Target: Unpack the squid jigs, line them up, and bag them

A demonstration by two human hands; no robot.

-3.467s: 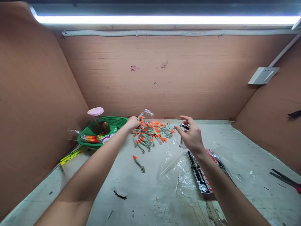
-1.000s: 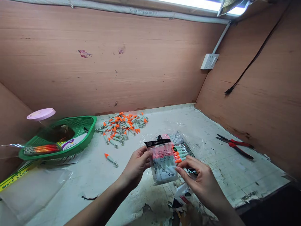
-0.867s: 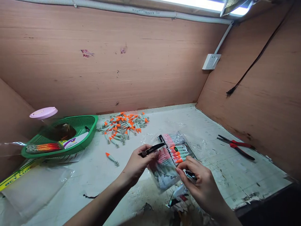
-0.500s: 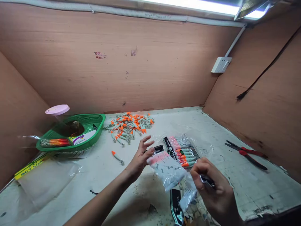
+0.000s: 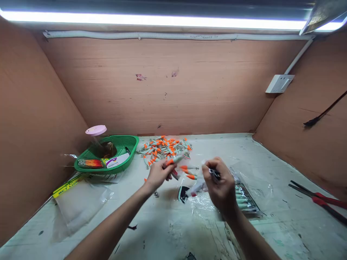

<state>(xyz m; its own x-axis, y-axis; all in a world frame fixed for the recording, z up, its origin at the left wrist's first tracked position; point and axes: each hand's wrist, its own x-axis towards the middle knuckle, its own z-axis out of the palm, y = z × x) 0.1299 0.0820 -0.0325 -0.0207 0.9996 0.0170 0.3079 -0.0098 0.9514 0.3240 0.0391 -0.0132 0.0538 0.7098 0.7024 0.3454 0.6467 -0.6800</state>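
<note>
Left hand (image 5: 159, 174) has shifted nearer the lure pile (image 5: 169, 146) beyond its fingers, which pinch an orange-tipped lure (image 5: 175, 159); right hand's (image 5: 221, 184) fingers curl around a dark item (image 5: 215, 174).

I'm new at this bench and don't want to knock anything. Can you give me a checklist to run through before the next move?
1. Left hand holding a lure: ok.
2. Right hand holding a clearly identifiable thing: cannot tell; the dark item is blurred.
3. Packet in full view: not ok, partly behind the right hand.
4. Pliers clear of both hands: ok, off to the right.
5. Basket upright: ok, left of the pile.
</note>
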